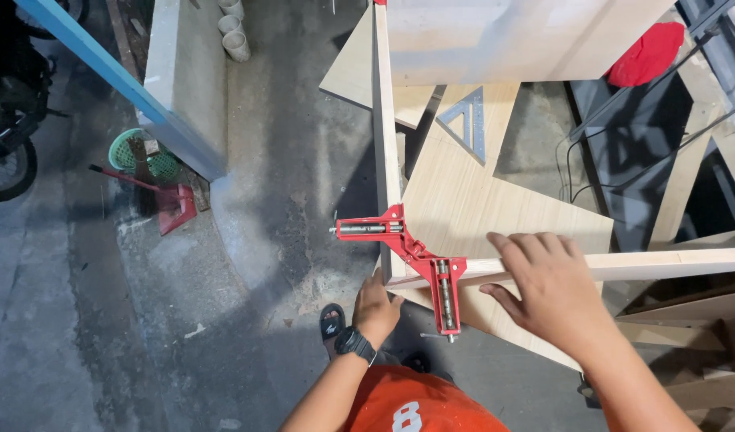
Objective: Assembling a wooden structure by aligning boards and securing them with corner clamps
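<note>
A red corner clamp (415, 256) grips two pale wooden boards that meet at a right angle. One board (386, 136) runs away from me, the other (655, 262) runs off to the right. My left hand (377, 308), with a black watch on its wrist, presses against the outside of the corner just below the clamp. My right hand (548, 282) lies flat with fingers spread on top of the right-hand board, close to the clamp's screw arm.
Pale plywood sheets (463, 192) lie on the concrete floor under the frame, with a metal triangular square (466, 120) on them. A red dustpan (174, 206) and green basket (135, 154) sit at left by a blue beam. Black cables and timber lie at right.
</note>
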